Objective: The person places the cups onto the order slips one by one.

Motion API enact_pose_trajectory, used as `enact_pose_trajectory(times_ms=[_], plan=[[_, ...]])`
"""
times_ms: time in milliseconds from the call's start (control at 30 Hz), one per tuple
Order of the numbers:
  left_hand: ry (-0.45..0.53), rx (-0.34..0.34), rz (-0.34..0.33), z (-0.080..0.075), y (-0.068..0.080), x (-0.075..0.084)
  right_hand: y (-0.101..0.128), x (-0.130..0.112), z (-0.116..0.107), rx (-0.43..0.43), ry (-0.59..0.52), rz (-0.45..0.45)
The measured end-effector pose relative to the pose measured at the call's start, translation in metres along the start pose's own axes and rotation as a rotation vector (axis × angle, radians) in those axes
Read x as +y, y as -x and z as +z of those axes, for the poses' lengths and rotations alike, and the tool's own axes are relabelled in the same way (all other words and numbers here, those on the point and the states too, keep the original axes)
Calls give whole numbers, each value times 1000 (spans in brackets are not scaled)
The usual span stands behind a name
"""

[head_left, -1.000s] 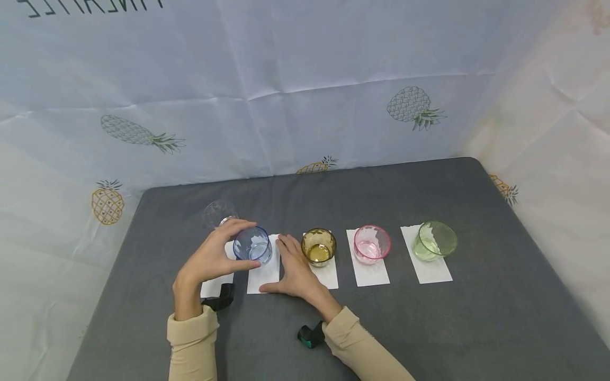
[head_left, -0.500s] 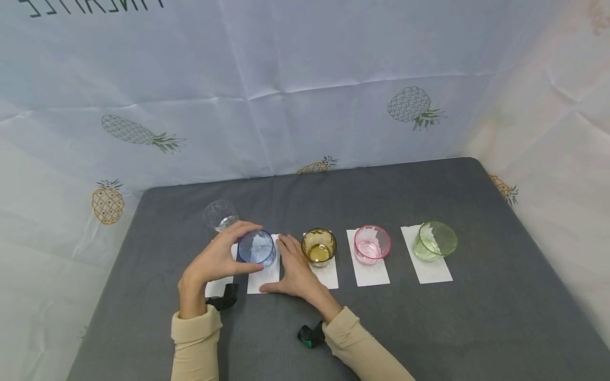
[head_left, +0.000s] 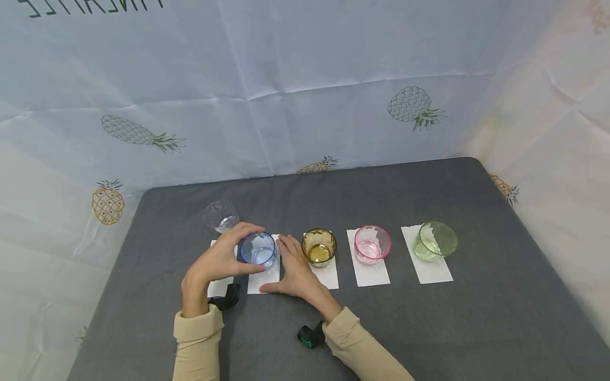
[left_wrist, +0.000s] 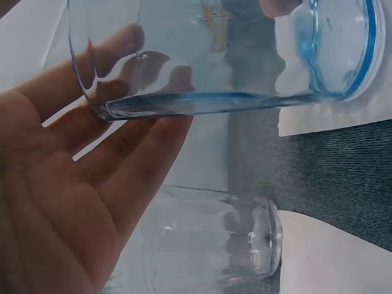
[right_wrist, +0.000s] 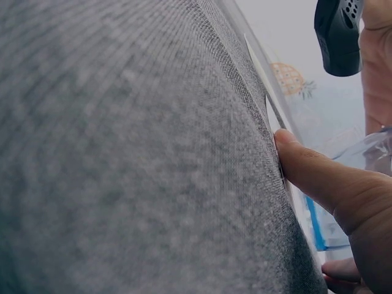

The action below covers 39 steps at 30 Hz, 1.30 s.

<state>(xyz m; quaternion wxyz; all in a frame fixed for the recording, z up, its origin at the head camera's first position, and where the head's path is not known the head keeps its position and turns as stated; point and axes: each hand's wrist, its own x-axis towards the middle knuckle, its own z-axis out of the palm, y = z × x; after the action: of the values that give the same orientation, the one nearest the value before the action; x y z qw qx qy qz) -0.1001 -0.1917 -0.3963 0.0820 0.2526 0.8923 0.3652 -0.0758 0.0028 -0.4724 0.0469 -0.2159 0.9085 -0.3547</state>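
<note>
My left hand (head_left: 216, 262) grips a clear blue drinking glass (head_left: 258, 250) from the left side, with the thumb near and the fingers behind. The glass stands upright with its base over a white paper slip (head_left: 261, 283). In the left wrist view, the blue-tinted base of the glass (left_wrist: 334, 49) is right at the paper (left_wrist: 312, 122). My right hand (head_left: 296, 275) lies beside that slip with thumb and fingers spread. Its thumb (right_wrist: 318, 174) presses at the near edge of the paper in the right wrist view. An amber glass (head_left: 319, 248) is just right of the right hand.
Pink (head_left: 371, 244) and green (head_left: 434, 241) glasses stand on paper slips to the right. A colourless glass (head_left: 221, 216) stands behind the left hand, with another slip (head_left: 220, 287) beneath the left wrist. The grey table (head_left: 429, 338) meets a pineapple-print cloth (head_left: 305, 121) at the back.
My left hand has shifted slightly right and nearer with the blue glass, bringing it over the middle of the paper slip. The right hand has stayed in place.
</note>
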Motion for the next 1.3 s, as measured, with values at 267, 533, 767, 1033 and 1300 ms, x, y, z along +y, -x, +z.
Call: enact_pose_trajectory(times_ms=[267, 533, 767, 1033, 1300], plan=[[24, -5, -18, 2, -1, -2, -1, -1, -1, 1, 8, -3], [11, -12, -52, 2, 1, -2, 0, 0, 1, 8, 25, -13], [44, -17, -66, 3, 1, -5, 0, -1, 1, -4, 13, -1], [54, -21, -61, 2, 1, -5, 0, 0, 1, -6, 20, 0], [33, -27, -35, 1, 1, -4, -1, 0, 2, -3, 25, -12]])
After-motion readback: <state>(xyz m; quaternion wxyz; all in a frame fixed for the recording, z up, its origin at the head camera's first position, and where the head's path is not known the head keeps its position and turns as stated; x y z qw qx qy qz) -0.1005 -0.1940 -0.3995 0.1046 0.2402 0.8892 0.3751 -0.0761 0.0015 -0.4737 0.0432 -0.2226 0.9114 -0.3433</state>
